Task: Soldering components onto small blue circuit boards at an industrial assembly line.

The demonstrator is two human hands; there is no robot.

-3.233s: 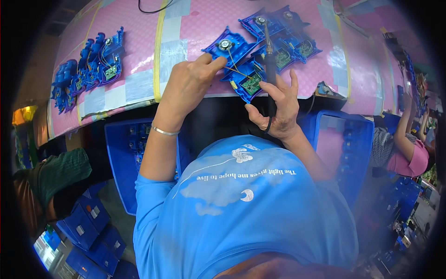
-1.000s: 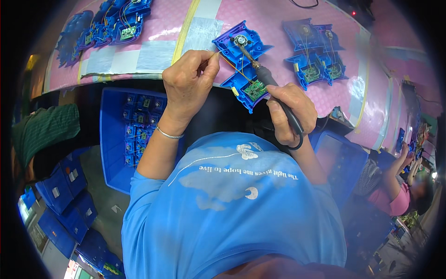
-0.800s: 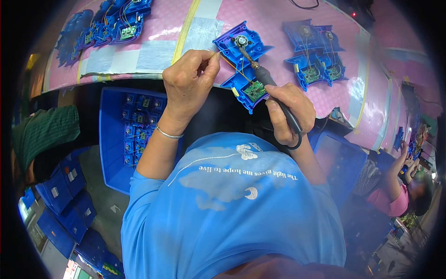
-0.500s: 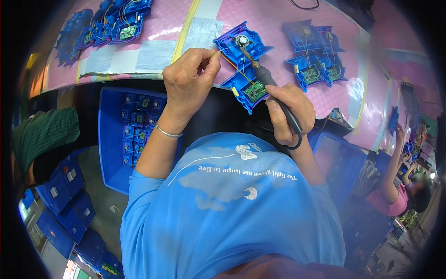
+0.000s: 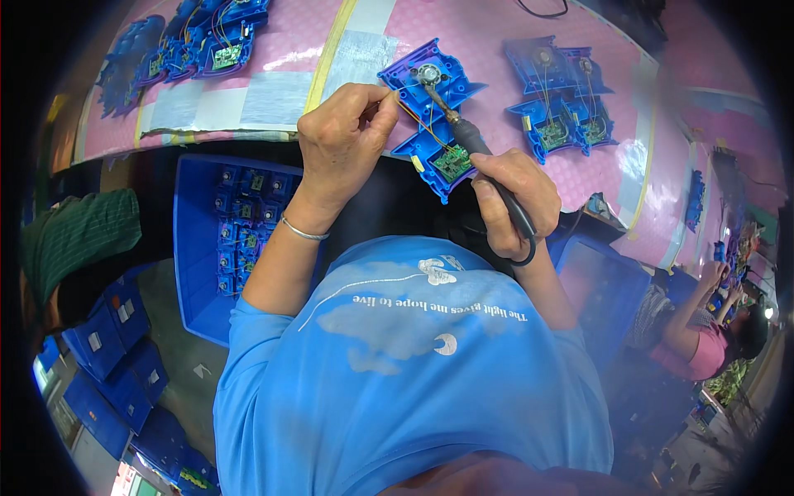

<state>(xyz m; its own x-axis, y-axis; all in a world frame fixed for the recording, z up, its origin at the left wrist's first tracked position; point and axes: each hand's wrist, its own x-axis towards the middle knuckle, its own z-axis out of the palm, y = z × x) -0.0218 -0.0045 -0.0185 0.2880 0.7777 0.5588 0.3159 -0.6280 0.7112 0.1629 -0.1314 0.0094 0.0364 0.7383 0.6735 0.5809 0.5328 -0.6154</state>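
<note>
My right hand grips a soldering iron by its dark handle. Its metal tip reaches the round silver speaker in the upper blue plastic housing half. Beside that half's left edge, my left hand is closed in a pinch on a thin wire that runs toward the speaker; what kind of wire is too fine to tell. Coloured leads run down from near those fingertips to a green circuit board in the lower blue housing half, which overhangs the table's near edge.
More opened blue housings lie to the right on the pink table, and others at the far left. A blue bin of similar parts stands below left. Stacked blue boxes lie beyond it. A co-worker in pink sits right.
My left hand has shifted slightly right, its fingertips closer to the housing. The iron's tip stays at the speaker with a tiny shift. At the right, the co-worker's raised arm has come down.
</note>
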